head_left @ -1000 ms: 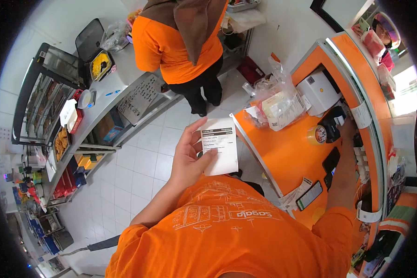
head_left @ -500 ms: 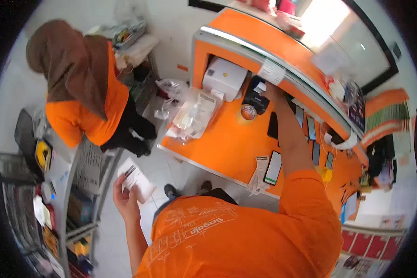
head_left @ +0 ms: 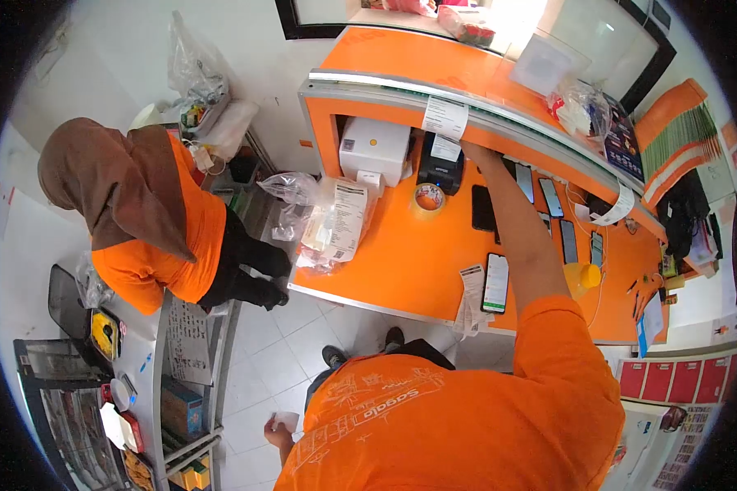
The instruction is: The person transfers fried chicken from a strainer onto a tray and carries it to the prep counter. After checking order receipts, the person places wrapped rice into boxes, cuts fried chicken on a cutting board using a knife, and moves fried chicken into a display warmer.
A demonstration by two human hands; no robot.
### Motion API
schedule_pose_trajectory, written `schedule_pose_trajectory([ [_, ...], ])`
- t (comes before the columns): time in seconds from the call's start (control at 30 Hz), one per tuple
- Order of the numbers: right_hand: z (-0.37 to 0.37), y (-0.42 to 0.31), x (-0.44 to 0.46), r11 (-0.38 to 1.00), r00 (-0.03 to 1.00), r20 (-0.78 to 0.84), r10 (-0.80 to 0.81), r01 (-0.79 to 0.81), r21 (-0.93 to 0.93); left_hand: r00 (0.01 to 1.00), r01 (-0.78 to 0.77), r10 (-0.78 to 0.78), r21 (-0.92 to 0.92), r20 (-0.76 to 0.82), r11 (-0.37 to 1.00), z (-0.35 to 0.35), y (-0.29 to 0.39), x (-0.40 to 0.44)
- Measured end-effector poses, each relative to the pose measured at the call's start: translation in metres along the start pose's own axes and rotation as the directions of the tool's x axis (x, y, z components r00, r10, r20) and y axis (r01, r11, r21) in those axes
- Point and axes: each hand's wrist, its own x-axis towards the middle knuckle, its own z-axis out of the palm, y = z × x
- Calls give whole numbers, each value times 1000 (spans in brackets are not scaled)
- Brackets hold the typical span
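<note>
White-walled shop back area, tiled floor (head_left: 254,393), orange bench (head_left: 401,274) ahead of me. Going left to right: past my left hand there's a steel bench (head_left: 137,329), and a co-worker (head_left: 164,213) in orange stands beside it, beyond that hand. My left hand (head_left: 278,434) hangs low by my side, fingers curled round a pale paper slip (head_left: 287,421). Can't read it from here. I'd call it next to weightless, floppy, easy to crease or tear, so a light thumb-and-finger pinch near an edge should do. Squeeze harder and it'll probably crumple.

Up from that hand, toward my right one, there's a clear plastic bag (head_left: 313,233) with a printed receipt on it, slippery stuff I reckon, then a white printer (head_left: 375,150) and a tape roll (head_left: 427,199). Just left of my right hand (head_left: 475,151), a black printer (head_left: 440,173) has a paper strip (head_left: 445,148) on top, likely just as flimsy, best taken by its end. That hand's mostly tucked under the shelf (head_left: 516,123), so no clue whether it's gripping anything. Phone (head_left: 495,282) lies nearer me, below that forearm.
</note>
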Motion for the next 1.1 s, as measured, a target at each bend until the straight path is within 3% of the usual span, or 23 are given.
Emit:
schedule_pose_trajectory([
  [0.1,5,5,2,999,999,-43,-32,31,-34,987,112,-92,157,-129,981,3,-11,-5],
  [0.2,17,13,5,999,991,-126,-36,38,13,980,-198,161,500,117,843,9,-1,3],
  [0.3,23,17,7,989,987,-160,2,22,148,988,-151,149,139,25,979,25,15,-5],
  [0.4,-1,-3,-2,984,994,-111,-26,45,175,1000,-20,23,206,-12,978,33,74,-39],
  [0.43,0,-3,-1,974,992,-120,-38,64,217,996,-84,80,111,32,990,30,65,-41],
  [0.47,0,-4,0,963,990,-132,-50,83,257,995,-95,93,160,21,983,27,70,-47],
  [0.57,-24,-21,-8,988,998,-45,-32,39,150,991,-129,134,242,-5,962,13,63,-58],
  [0.63,-7,-10,-18,989,985,-98,-143,147,33,987,-153,161,209,-21,966,-2,38,-62],
  [0.7,-10,-15,-22,961,975,114,-189,208,-185,985,-160,170,267,-14,950,-20,1,-59],
  [0.73,-19,-27,-32,912,933,337,-128,245,-330,985,-164,174,295,-10,941,-26,-2,-58],
  [0.8,-42,-51,-59,810,811,585,-1,344,-475,994,-93,107,304,-28,948,-38,-17,-58],
  [0.87,-70,-84,-92,759,733,679,44,417,-500,1000,4,-2,300,-10,954,-60,-47,-47],
  [0.9,-88,-104,-106,728,692,719,64,461,-509,990,-32,52,150,-133,988,-62,-71,-46],
  [0.93,-102,-123,-115,687,654,753,77,512,-515,991,-28,45,135,-126,990,-66,-75,-43],
  [1.0,-80,-123,-156,848,601,788,-133,481,-224,990,13,4,118,-143,993,-96,-83,-48],
  [1.03,-3,-81,-159,810,447,851,-277,585,-44,987,-11,13,11,-162,1000,-106,-88,-47],
  [1.1,-61,-238,-201,933,481,812,-330,296,204,972,-26,23,-6,-233,1000,-126,-65,-49],
])
